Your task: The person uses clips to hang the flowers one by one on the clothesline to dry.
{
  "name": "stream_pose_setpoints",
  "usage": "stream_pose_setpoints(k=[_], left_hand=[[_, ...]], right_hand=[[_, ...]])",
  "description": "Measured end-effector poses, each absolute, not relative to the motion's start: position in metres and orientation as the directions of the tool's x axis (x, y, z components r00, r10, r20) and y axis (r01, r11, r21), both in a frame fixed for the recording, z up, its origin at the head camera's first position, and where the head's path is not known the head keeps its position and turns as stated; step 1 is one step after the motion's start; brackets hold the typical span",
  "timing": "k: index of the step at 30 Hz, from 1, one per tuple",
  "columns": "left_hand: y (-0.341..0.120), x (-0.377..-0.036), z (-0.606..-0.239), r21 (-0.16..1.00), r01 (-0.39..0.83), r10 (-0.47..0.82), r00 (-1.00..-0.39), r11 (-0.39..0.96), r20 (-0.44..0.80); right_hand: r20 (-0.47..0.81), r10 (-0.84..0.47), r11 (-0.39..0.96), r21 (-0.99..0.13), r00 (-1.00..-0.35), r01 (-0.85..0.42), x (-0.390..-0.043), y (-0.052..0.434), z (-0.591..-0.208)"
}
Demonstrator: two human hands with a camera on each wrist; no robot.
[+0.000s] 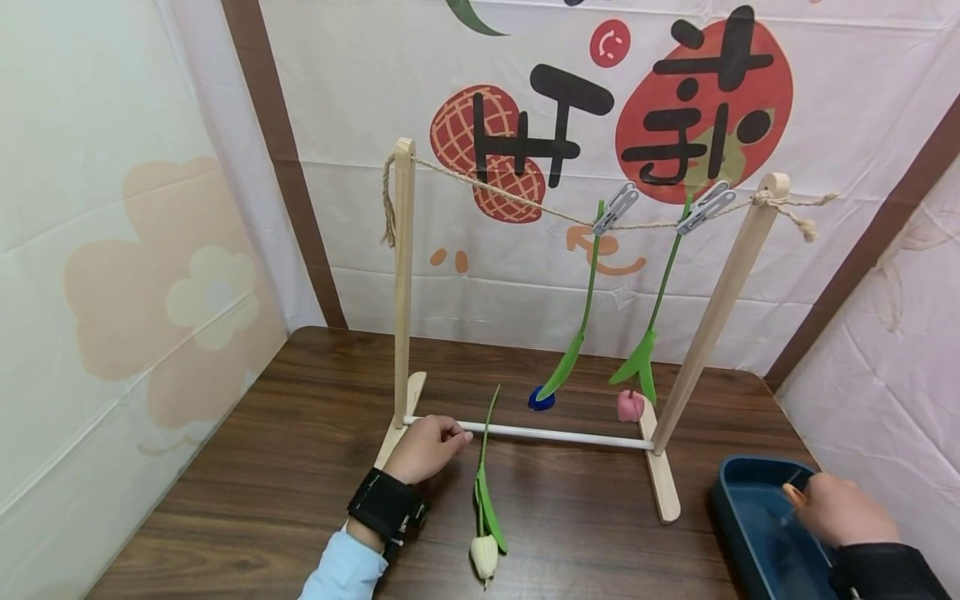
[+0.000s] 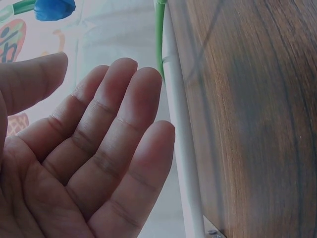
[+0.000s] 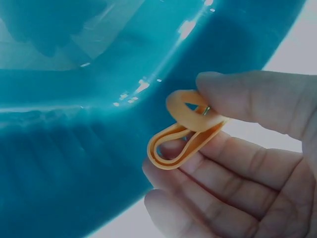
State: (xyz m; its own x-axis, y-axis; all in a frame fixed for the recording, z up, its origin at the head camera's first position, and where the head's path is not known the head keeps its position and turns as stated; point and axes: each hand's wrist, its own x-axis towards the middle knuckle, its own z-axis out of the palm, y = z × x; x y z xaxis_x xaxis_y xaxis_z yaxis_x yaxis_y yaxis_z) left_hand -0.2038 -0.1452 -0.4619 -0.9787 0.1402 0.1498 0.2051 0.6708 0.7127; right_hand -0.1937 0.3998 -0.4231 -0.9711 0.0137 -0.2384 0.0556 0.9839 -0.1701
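My right hand (image 1: 847, 510) pinches an orange clothespin (image 3: 190, 131) between thumb and fingers, over a dark blue tray (image 1: 738, 533). My left hand (image 1: 427, 450) is beside the white rod (image 1: 555, 433) at the bottom of a wooden frame. In the left wrist view its fingers (image 2: 138, 99) are loosely bent and hold nothing. A white artificial tulip (image 1: 484, 554) lies on the table to the right of that hand, its green stem crossing the rod. From the rope, grey clothespins (image 1: 617, 208) hold a blue tulip (image 1: 542, 398) and a pink tulip (image 1: 631, 406), blooms down.
Two wooden posts (image 1: 403, 283) carry the sagging rope (image 1: 510, 196), and flat wooden feet (image 1: 662, 487) support them on the brown table (image 1: 300, 500). Behind stands a printed cloth backdrop (image 1: 352, 100). The tray's raised rim borders my right hand.
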Motion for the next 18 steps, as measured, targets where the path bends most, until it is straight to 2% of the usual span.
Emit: stream_pose_setpoints(k=[18], left_hand=[[-0.145,-0.202,-0.459,0.724,0.203,0.151,-0.979,0.660,0.136]], right_hand=[[-0.011,-0.030,0.985,-0.169,-0.999,-0.027,-0.186,0.375,-0.380]])
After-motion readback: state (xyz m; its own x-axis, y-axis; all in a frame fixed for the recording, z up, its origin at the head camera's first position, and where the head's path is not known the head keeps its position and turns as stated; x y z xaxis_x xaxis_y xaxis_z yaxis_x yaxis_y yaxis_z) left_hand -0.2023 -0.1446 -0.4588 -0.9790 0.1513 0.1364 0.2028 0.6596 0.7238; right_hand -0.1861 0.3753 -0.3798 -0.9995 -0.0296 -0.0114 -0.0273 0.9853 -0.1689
